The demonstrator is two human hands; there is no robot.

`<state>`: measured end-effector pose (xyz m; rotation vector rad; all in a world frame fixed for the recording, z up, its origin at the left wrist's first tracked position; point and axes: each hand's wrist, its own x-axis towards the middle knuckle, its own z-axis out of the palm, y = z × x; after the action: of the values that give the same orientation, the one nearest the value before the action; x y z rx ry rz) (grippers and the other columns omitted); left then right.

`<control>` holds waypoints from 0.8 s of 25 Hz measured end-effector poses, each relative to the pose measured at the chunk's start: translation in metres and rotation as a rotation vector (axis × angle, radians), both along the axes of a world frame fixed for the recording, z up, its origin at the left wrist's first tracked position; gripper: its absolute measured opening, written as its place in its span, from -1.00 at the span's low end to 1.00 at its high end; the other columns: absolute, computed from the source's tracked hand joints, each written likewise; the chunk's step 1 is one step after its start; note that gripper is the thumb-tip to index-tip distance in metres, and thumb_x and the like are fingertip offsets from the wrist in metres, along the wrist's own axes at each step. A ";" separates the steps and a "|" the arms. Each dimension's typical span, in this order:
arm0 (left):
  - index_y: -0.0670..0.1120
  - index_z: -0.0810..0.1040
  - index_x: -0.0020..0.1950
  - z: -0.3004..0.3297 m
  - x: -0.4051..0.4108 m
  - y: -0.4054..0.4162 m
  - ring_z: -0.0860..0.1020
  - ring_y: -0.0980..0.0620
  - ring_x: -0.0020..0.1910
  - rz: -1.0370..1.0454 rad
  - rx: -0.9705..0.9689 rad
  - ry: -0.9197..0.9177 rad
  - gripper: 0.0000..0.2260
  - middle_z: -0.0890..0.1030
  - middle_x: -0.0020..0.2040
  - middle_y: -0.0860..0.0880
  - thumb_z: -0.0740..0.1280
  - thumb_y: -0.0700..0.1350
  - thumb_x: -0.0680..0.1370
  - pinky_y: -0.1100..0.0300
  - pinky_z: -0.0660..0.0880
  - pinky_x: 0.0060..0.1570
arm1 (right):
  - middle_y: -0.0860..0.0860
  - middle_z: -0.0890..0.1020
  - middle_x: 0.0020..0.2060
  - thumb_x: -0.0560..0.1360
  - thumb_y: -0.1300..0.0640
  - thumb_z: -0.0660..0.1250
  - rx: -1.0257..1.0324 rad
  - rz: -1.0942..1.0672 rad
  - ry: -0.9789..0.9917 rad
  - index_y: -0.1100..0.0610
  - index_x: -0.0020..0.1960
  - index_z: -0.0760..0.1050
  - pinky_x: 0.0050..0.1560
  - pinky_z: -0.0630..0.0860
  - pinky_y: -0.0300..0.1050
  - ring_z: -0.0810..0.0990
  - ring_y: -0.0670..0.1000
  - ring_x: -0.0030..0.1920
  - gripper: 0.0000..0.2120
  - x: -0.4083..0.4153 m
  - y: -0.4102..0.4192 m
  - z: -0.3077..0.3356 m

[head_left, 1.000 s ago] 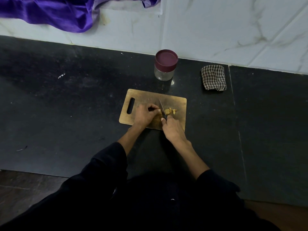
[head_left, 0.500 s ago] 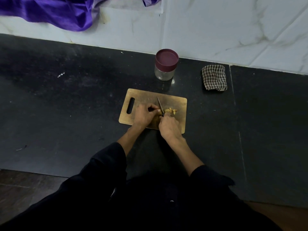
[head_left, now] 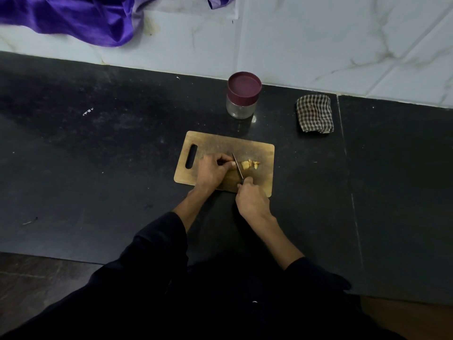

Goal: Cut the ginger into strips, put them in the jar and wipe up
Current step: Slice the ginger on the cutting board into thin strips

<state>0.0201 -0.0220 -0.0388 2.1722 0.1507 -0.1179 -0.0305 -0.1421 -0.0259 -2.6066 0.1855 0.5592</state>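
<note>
One black countertop (head_left: 98, 168), seen from above. One wooden cutting board (head_left: 215, 148) at its middle, long axis running left to right, handle slot at the left end. One glass jar (head_left: 241, 104) with a maroon lid on, upright just behind the board. One folded checked cloth (head_left: 315, 114) to the right of the jar, apart from it. One knife (head_left: 237, 168), blade pointing away and slightly left, edge down beside the ginger. Left hand (head_left: 212, 171) on the board, fingers curled, fingertips pinching the ginger at the blade. Right hand (head_left: 252, 200) at the board's near edge, fingers wrapped round the knife handle. Ginger (head_left: 245, 165) on the board's right half: one chunk, plus a few small cut pieces (head_left: 256, 164) just right of it, too small to count.
</note>
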 end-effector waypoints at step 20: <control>-0.09 0.63 0.06 -0.005 0.001 0.004 0.52 0.23 -0.01 -0.038 -0.040 0.017 -0.84 0.64 0.03 0.04 0.41 -0.13 0.49 0.45 0.37 -0.08 | 0.02 0.48 -0.11 0.68 -0.04 0.11 0.198 -0.187 0.205 0.13 0.25 0.43 -0.02 0.62 0.10 0.58 0.09 -0.04 -0.71 -0.016 -0.022 0.009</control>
<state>0.0211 -0.0177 -0.0434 2.1353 0.1156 -0.1600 -0.0465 -0.1645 -0.0171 -2.3094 0.4133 0.7365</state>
